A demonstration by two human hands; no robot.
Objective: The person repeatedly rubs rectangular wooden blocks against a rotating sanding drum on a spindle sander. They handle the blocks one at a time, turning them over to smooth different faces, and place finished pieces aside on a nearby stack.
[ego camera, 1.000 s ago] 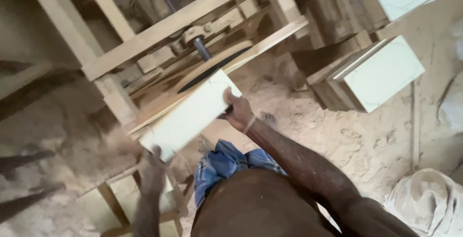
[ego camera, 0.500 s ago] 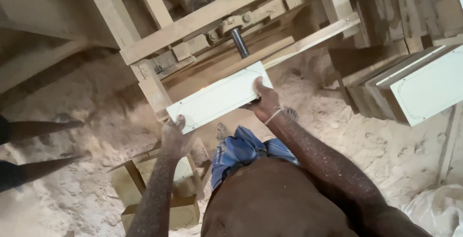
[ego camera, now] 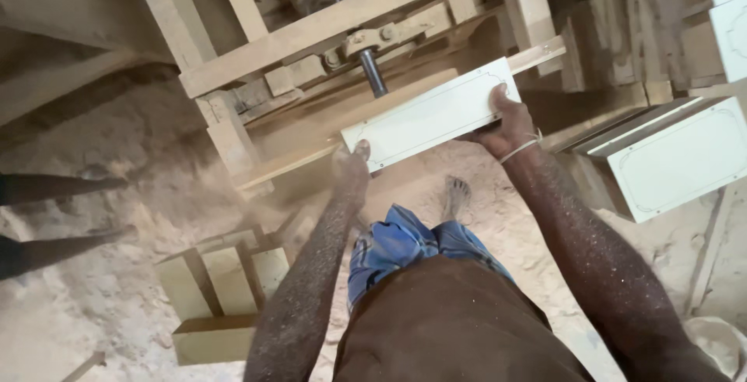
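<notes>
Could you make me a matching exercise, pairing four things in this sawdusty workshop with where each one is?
Things:
1. left hand
2. right hand
3. white panel
4. stack of panels

Places:
A. flat on the wooden bench, held at both ends
B. at the panel's near left corner
C. set aside at the right
D. gripping the panel's right end

Pairs: 1-B, 2-D, 3-A, 4-C

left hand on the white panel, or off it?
Touching. Head view: left hand grips the white panel's near corner, thumb on its face; right hand holds the other end.
</notes>
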